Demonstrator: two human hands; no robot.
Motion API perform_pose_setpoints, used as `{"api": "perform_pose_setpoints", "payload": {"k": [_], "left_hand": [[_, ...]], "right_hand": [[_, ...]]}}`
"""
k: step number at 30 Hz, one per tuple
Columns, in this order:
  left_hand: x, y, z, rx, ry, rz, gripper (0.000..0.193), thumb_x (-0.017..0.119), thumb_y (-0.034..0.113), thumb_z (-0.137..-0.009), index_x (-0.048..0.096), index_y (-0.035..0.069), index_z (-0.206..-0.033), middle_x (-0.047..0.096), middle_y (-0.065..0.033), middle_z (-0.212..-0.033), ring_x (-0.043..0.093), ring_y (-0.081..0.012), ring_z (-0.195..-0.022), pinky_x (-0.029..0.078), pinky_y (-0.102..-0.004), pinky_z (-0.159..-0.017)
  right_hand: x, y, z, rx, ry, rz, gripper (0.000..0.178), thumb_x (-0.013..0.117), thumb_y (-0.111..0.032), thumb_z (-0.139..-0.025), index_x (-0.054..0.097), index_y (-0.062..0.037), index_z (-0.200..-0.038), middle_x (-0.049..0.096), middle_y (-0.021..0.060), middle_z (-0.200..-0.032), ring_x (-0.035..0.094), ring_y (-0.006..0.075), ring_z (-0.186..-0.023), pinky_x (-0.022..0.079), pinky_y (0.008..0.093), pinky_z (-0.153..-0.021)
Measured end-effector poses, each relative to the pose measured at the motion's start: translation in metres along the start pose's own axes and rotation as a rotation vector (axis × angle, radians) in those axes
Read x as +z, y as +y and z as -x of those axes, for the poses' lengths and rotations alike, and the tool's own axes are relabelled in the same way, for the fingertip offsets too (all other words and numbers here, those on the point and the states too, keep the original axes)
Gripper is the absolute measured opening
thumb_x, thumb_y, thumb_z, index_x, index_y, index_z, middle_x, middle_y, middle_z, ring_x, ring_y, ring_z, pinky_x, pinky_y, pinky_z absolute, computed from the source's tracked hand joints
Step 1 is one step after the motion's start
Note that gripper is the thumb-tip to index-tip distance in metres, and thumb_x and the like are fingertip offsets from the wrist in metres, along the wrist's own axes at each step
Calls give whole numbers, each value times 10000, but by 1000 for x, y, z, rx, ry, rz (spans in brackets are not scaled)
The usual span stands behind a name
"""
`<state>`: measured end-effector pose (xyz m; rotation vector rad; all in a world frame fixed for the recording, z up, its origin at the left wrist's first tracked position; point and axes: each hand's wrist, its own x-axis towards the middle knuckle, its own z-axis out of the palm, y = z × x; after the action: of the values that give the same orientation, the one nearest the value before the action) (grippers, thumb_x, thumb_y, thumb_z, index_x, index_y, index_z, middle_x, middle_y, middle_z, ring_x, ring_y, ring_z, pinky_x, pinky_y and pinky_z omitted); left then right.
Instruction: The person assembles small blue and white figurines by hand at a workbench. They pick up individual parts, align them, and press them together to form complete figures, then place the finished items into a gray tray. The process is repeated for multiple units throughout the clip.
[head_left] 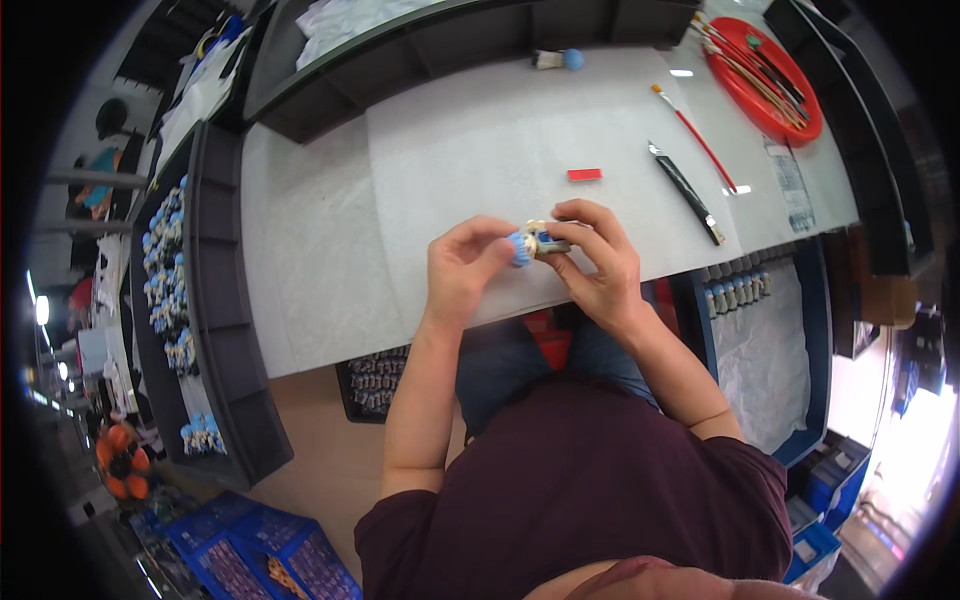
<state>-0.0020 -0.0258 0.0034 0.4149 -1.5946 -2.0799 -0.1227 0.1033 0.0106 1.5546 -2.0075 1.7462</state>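
Between my two hands, above the near part of the table, is a small figurine (532,242) with a light blue cap, a cream body and a dark blue patch. The thumb and fingers of my left hand (468,268) are closed on its blue cap end. My right hand (603,262) grips the greyish base end, so the figurine lies roughly sideways. Fingers cover part of it. Just beyond my hands rests a small red block (585,174). To its right lie a black craft knife (687,194) and a thin red paintbrush (697,140).
Another blue-topped figurine (558,60) lies at the table's back, by a dark tray (430,62). A red dish (722,62) of brushes stands back right. Dark trays of figurines flank the table, one left (212,300) and one right (822,360).
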Motion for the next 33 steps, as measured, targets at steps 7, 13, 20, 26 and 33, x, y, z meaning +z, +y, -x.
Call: {"api": "perform_pose_setpoints", "payload": {"k": [7, 13, 20, 26, 33], "left_hand": [[4, -5, 4, 10, 47, -33, 297, 571, 205, -892, 575, -53, -1039, 609, -119, -892, 611, -215, -786, 507, -310, -706], [7, -6, -2, -23, 9, -115, 288, 530, 204, -914, 556, -34, -1074, 596, -106, -927, 590, -186, -812, 498, -270, -726], [5, -8, -2, -23, 40, -142, 270, 523, 188, -917, 555, -26, -1079, 596, -93, -932, 586, -172, -817, 495, -264, -730], [5, -8, -2, -43, 71, -113, 266, 559, 167, -895, 558, -35, -1069, 599, -98, -918, 586, -183, -816, 488, -277, -734], [10, -3, -3, -77, 75, -101, 190, 543, 62, -887, 585, -46, -1038, 613, -97, -892, 597, -165, -801, 491, -279, -736]], "right_hand": [[-126, 26, 6, -25, 426, 344, 384, 695, 116, -646, 612, 23, -1010, 624, 153, -1011, 625, 213, -883, 497, 245, -760], [-301, 141, 112, 415, 1157, 601, 239, 643, -142, -835, 634, -15, -1038, 637, 46, -797, 570, 85, -715, 457, 223, -676], [-321, 255, 221, 1155, 734, 924, 288, 683, -243, -743, 673, -132, -1009, 663, 121, -893, 629, 250, -848, 477, 350, -770], [-310, 293, 228, 1214, 611, 910, 301, 643, -299, -768, 670, -125, -1012, 656, 151, -933, 617, 307, -921, 472, 368, -815], [-332, 278, 186, 738, 955, 918, 434, 636, -333, -824, 593, 9, -1088, 632, 178, -1025, 618, 262, -934, 473, 322, -822]]}}
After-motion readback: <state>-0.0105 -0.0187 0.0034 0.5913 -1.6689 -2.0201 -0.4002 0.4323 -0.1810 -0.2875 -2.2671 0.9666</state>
